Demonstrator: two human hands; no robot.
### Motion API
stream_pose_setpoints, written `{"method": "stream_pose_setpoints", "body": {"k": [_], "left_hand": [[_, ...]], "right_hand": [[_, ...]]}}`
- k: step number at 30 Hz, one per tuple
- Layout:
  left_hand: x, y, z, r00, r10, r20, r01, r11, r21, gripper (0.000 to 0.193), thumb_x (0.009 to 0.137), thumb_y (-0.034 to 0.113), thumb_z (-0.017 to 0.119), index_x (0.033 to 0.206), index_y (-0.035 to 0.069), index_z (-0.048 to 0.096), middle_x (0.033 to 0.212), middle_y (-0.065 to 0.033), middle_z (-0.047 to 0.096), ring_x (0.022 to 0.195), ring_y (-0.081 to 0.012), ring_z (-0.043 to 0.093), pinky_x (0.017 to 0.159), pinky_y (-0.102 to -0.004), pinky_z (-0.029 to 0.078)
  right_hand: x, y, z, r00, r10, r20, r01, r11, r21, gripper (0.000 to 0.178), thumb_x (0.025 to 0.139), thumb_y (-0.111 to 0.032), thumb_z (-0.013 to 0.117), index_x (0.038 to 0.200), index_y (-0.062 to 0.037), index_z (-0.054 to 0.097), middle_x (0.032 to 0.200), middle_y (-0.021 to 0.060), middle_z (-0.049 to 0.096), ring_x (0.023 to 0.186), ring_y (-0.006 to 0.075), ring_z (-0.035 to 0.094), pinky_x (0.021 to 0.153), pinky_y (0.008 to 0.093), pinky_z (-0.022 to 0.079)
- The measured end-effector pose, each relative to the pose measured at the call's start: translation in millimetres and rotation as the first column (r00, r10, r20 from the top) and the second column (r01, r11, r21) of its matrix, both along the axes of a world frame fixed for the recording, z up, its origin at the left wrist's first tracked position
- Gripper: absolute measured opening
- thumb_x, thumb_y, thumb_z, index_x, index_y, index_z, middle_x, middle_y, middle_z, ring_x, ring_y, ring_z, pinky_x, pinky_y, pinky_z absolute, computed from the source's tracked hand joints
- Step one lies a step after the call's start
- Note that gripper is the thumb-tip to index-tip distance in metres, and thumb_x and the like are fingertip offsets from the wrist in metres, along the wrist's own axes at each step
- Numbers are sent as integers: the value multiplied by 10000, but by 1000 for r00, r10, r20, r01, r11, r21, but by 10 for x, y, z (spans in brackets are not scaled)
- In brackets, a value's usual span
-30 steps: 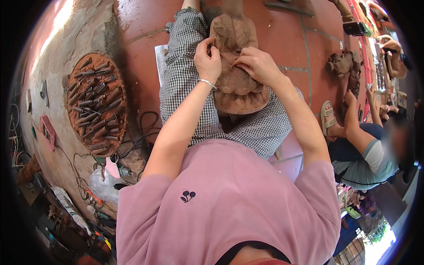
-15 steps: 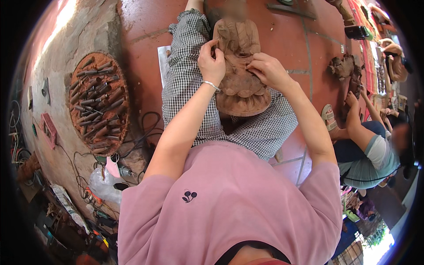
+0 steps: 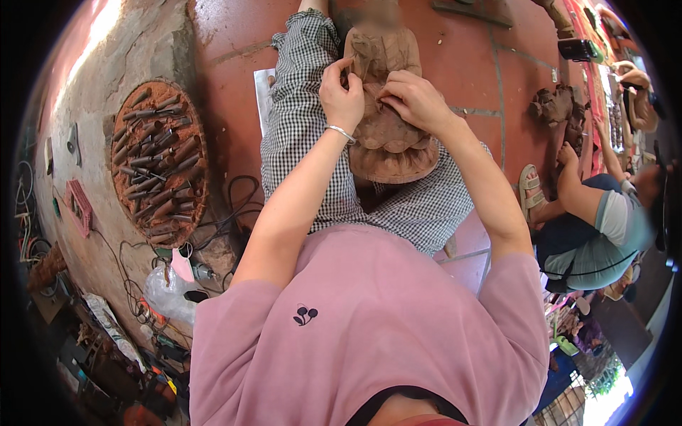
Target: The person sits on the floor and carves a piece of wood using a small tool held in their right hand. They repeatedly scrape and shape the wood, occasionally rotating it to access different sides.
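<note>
Red floor tiles point(image 3: 234, 92) run under everything, and the brown clay figure point(image 3: 387, 131) serves as the landmark: it rests on the person's lap, on checked trousers point(image 3: 426, 206), standing up away from the pink shirt point(image 3: 369, 334).

Nearest on the figure is its flared, layered base, which sits just above the knees. Further up, both hands work at the middle. The left hand point(image 3: 341, 96), a silver bangle point(image 3: 339, 132) at its wrist, has its fingers curled and pinching at the left side of the figure. The right hand point(image 3: 415, 99) lies against the right side with fingers bent onto the clay — pressing rather than gripping, as far as can be told.

The clay looks damp and soft, so I judge it heavy for its bulk and easily dented; thin raised details would smear under a firm grip. The broad base seems the safest place to hold it (the upper part looks narrower and weaker).

Left of the figure, beyond the trousers, lies a round tray of wooden tools point(image 3: 158, 163) among loose cables point(image 3: 227, 213) — little free room there. Right of it sits another person point(image 3: 597, 220), near a second clay piece point(image 3: 554, 106); open floor remains beyond the figure's top.
</note>
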State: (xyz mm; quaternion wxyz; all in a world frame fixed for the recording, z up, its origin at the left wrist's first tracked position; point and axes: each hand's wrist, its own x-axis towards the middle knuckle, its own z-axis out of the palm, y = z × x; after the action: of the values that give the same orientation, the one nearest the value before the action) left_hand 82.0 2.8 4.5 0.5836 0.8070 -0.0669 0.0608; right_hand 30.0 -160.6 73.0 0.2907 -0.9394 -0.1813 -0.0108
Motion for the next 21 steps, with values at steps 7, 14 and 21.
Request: {"method": "stream_pose_setpoints", "body": {"k": [7, 14, 21], "left_hand": [[-4, 11, -23, 999, 4, -34, -4, 1000, -5, 289, 853, 68, 580, 1123, -10, 648, 1058, -142, 683, 869, -236, 666, 763, -319, 530], [-4, -1, -69, 1000, 19, 22, -20, 1000, 12, 279, 851, 58, 581, 1113, -9, 648, 1048, -132, 680, 916, -239, 662, 780, -320, 532], [-20, -3, 46, 999, -4, -37, 3, 1000, -30, 271, 844, 58, 575, 1097, -9, 645, 1045, -139, 668, 884, -242, 645, 760, -331, 519]], "right_hand": [[-90, -79, 144, 1000, -6, -14, 5, 996, -89, 78, 796, -113, 694, 849, -56, 687, 872, 55, 584, 890, 254, 588, 753, 383, 518], [-97, 4, 141, 998, -57, 6, 57, 985, -162, 78, 783, -103, 699, 847, -59, 690, 871, 47, 579, 874, 245, 578, 763, 366, 519], [-147, -93, 130, 998, -63, 29, 67, 987, -146, 69, 775, -106, 710, 837, -76, 703, 871, 26, 588, 876, 227, 584, 752, 358, 523]]}}
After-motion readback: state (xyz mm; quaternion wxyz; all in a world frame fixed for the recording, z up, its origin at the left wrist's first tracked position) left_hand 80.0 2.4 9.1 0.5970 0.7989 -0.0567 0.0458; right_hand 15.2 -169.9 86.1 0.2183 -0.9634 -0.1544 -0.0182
